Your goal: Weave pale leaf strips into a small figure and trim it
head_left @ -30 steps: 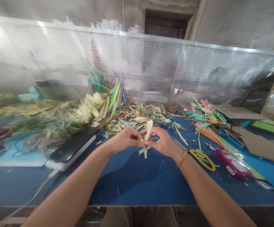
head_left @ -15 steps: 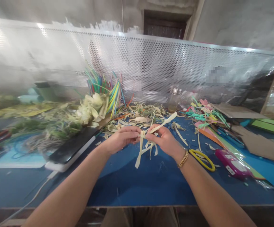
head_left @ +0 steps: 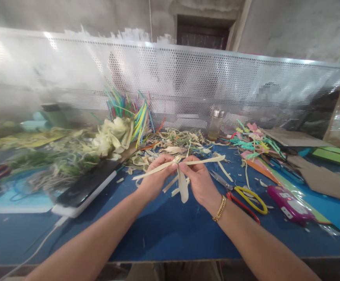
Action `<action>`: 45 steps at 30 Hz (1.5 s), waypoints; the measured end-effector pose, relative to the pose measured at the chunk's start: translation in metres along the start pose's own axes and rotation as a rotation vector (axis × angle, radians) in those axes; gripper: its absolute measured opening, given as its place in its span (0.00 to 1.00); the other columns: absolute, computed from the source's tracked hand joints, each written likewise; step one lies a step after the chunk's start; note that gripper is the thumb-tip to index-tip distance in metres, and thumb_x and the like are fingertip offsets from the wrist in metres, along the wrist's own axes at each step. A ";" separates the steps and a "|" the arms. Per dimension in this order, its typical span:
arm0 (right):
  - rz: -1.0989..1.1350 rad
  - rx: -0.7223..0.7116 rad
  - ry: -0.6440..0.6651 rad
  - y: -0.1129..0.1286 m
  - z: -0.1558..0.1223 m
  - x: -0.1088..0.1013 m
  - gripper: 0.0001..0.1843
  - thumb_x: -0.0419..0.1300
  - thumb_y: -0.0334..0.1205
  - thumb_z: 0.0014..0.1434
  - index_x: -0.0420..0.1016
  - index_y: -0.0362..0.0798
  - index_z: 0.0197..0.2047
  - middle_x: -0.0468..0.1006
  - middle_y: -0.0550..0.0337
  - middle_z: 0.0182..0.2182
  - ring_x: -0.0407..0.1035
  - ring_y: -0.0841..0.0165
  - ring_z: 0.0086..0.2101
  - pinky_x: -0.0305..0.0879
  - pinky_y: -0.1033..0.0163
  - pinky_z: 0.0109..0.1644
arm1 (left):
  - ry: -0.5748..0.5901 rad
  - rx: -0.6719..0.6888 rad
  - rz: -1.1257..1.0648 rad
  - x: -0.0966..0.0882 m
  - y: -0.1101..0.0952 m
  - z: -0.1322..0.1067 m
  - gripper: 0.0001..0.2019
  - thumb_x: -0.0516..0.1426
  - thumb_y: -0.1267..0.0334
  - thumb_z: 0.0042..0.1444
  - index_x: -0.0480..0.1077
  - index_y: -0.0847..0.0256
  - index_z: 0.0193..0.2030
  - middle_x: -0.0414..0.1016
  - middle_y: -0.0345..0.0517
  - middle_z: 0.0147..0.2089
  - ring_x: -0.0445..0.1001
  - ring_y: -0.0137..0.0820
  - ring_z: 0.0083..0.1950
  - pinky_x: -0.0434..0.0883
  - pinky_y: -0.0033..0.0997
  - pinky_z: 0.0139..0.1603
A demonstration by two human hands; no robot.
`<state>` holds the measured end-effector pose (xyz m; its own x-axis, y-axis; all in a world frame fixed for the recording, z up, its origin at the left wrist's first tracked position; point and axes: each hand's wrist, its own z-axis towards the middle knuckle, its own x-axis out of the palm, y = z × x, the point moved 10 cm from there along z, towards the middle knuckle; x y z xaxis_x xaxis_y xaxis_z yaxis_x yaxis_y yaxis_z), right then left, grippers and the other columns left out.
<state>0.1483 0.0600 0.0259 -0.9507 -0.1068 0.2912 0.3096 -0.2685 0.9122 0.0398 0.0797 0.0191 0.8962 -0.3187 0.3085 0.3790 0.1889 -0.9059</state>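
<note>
Lying at the left of the blue table [head_left: 158, 234], a dark tablet [head_left: 85, 187] sits beside heaped leaf scraps [head_left: 105, 140]. At mid-table the left hand [head_left: 155, 177] pinches a bundle of pale strips [head_left: 183, 189], held just above the surface. The right hand [head_left: 199, 181] grips the same bundle, its fingertips meeting the left's. Loose ends jut out both ways. Yellow-handled scissors [head_left: 247, 197] lie just right of the wrist, with a pink case [head_left: 289, 203] beyond.
</note>
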 end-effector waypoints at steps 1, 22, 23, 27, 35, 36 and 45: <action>-0.026 -0.020 -0.002 0.002 0.000 0.000 0.14 0.67 0.48 0.49 0.68 0.49 0.26 0.69 0.66 0.23 0.63 0.72 0.26 0.62 0.65 0.33 | -0.020 -0.020 -0.019 -0.002 0.003 0.000 0.11 0.66 0.59 0.48 0.71 0.60 0.35 0.69 0.37 0.29 0.66 0.25 0.30 0.65 0.25 0.33; -0.043 0.096 -0.027 -0.015 0.001 -0.003 0.13 0.68 0.44 0.46 0.69 0.50 0.31 0.73 0.64 0.26 0.69 0.70 0.30 0.67 0.64 0.36 | -0.223 -0.046 -0.044 -0.028 -0.005 0.007 0.13 0.67 0.60 0.44 0.68 0.61 0.31 0.68 0.34 0.23 0.64 0.22 0.23 0.62 0.23 0.24; -0.054 0.098 -0.018 -0.016 0.000 -0.003 0.13 0.68 0.43 0.47 0.69 0.50 0.30 0.73 0.65 0.25 0.70 0.70 0.29 0.67 0.64 0.35 | -0.233 -0.063 -0.070 -0.030 -0.003 0.008 0.14 0.67 0.59 0.44 0.67 0.61 0.31 0.68 0.34 0.23 0.64 0.23 0.22 0.63 0.24 0.24; -0.130 0.018 0.067 -0.007 -0.002 0.005 0.04 0.63 0.40 0.53 0.73 0.51 0.32 0.76 0.63 0.29 0.71 0.69 0.33 0.69 0.63 0.38 | -0.245 -0.058 -0.071 -0.034 -0.004 0.011 0.14 0.66 0.60 0.44 0.66 0.61 0.31 0.67 0.33 0.24 0.66 0.23 0.23 0.64 0.23 0.24; -0.590 -0.461 0.117 0.049 -0.019 0.020 0.07 0.62 0.41 0.58 0.78 0.54 0.41 0.77 0.59 0.36 0.70 0.66 0.36 0.69 0.58 0.42 | -0.208 -0.091 -0.069 -0.029 0.001 0.009 0.13 0.66 0.64 0.43 0.68 0.59 0.33 0.69 0.33 0.24 0.66 0.22 0.24 0.62 0.22 0.26; -0.649 -0.519 0.071 0.056 -0.023 0.018 0.05 0.61 0.41 0.59 0.77 0.54 0.39 0.76 0.58 0.35 0.70 0.65 0.37 0.68 0.56 0.43 | -0.191 -0.101 -0.057 -0.027 0.003 0.009 0.13 0.66 0.64 0.42 0.69 0.60 0.34 0.71 0.34 0.25 0.67 0.23 0.24 0.62 0.22 0.26; -0.604 -0.475 -0.086 0.052 -0.016 -0.006 0.07 0.55 0.39 0.63 0.69 0.52 0.45 0.76 0.57 0.38 0.71 0.68 0.33 0.70 0.60 0.38 | -0.042 -0.020 0.314 -0.011 0.004 0.007 0.09 0.64 0.60 0.48 0.72 0.62 0.34 0.73 0.39 0.29 0.68 0.27 0.32 0.63 0.27 0.35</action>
<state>0.1701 0.0312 0.0666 -0.9493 0.2584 -0.1791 -0.3071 -0.6405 0.7039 0.0327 0.0906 0.0142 0.9777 -0.2087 0.0244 0.0782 0.2539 -0.9641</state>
